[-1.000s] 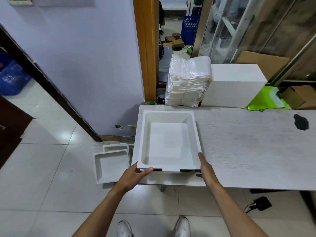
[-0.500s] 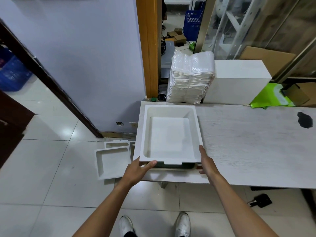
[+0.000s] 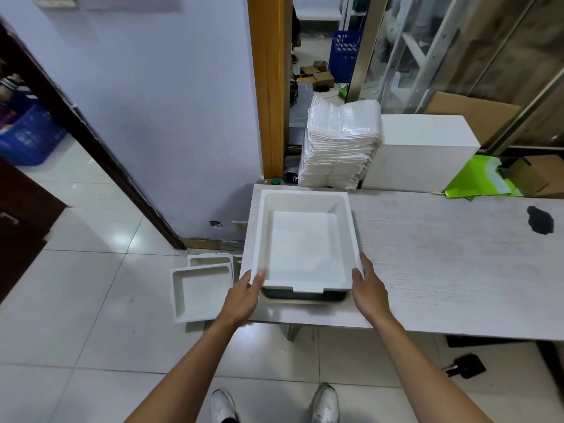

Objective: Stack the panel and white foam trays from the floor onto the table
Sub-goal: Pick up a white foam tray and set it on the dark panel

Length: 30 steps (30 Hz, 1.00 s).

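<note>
A white foam tray (image 3: 302,239) lies open side up on the left end of the pale wooden table (image 3: 427,254). Under its near edge shows a dark panel (image 3: 305,296) with a light rim. My left hand (image 3: 244,294) grips the tray's near left corner, thumb on the rim. My right hand (image 3: 367,288) holds the near right corner, with its fingers along the right side. Two more white foam trays (image 3: 201,288) lie on the tiled floor left of the table, one partly behind the other.
At the table's back stand a wrapped stack of white trays (image 3: 338,148), a white box (image 3: 424,151) and a green bag (image 3: 482,181). A black stain (image 3: 540,219) marks the tabletop's right end. A black object (image 3: 464,364) lies on the floor under the table's right side.
The tray has slid away from me over the panel, so the panel's near edge now shows. Both hands moved forward with it.
</note>
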{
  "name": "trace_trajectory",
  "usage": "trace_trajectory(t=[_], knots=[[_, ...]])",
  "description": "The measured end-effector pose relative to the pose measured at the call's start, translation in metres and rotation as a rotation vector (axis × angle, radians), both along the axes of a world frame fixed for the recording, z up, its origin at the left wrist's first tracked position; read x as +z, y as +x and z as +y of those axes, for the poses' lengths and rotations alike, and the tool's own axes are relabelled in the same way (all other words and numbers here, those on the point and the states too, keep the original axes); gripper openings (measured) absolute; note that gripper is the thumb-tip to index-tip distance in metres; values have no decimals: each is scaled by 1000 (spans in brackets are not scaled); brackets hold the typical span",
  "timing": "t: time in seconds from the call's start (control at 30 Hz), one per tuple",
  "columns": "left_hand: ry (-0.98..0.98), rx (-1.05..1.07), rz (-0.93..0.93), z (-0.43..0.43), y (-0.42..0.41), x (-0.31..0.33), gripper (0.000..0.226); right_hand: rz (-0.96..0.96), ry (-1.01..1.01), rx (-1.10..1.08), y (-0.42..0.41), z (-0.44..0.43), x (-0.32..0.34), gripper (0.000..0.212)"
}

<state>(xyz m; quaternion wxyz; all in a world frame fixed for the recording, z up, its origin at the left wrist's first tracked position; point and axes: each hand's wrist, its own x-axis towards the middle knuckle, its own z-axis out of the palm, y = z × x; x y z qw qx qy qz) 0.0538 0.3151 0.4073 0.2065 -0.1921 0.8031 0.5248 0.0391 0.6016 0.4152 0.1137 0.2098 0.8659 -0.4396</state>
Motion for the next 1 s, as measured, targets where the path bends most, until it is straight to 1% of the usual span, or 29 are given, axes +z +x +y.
trace_trajectory(t=[0.13, 0.23, 0.33, 0.43, 0.53, 0.67, 0.77, 0.87, 0.93, 1.0], knots=[[-29, 8, -29, 3, -3, 5, 74, -21, 61, 51, -1, 3, 1, 53], [-58, -1, -18, 1, -5, 10, 76, -26, 92, 82, -3, 5, 4, 56], [-73, 25, -3, -5, -7, 18, 71, 1, 161, 73, -6, 1, 15, 57], [-82, 28, 44, -18, -6, 25, 73, 75, 294, 86, -10, -10, 28, 58], [-103, 47, 80, -31, -4, 35, 73, 192, 354, 109, -20, -26, 35, 56], [-172, 93, 144, -53, 4, 55, 63, 270, 343, 213, -33, -60, 42, 52], [-175, 165, 166, -80, 13, 63, 59, 318, 334, 311, -42, -94, 50, 50], [-168, 222, 172, -107, 22, 67, 63, 361, 346, 407, -48, -130, 56, 48], [-193, 262, 167, -127, 29, 66, 70, 393, 365, 499, -49, -155, 57, 48], [-221, 281, 157, -144, 35, 65, 71, 415, 368, 587, -50, -177, 56, 48]])
